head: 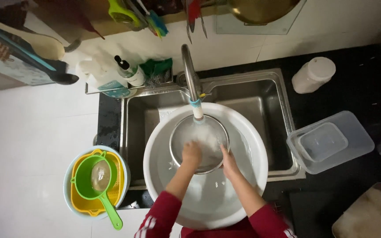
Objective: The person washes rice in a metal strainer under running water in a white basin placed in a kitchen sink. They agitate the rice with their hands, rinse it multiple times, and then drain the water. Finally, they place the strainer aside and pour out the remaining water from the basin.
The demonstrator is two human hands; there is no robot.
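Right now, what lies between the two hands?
In the head view, the metal strainer lies between the left hand and the right hand, over the white basin.

Two hands [192, 154], two strainers [199, 143] — one basin [252, 132], two tubs [353, 132].

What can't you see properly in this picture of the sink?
- Head view: what lies inside the metal strainer is washed out by running water from the tap.
- The left hand covers part of the strainer's inside.
- The right hand grips its rim, fingertips hidden.
- The white basin hides most of the sink.
- The tray is cut off at the bottom right.
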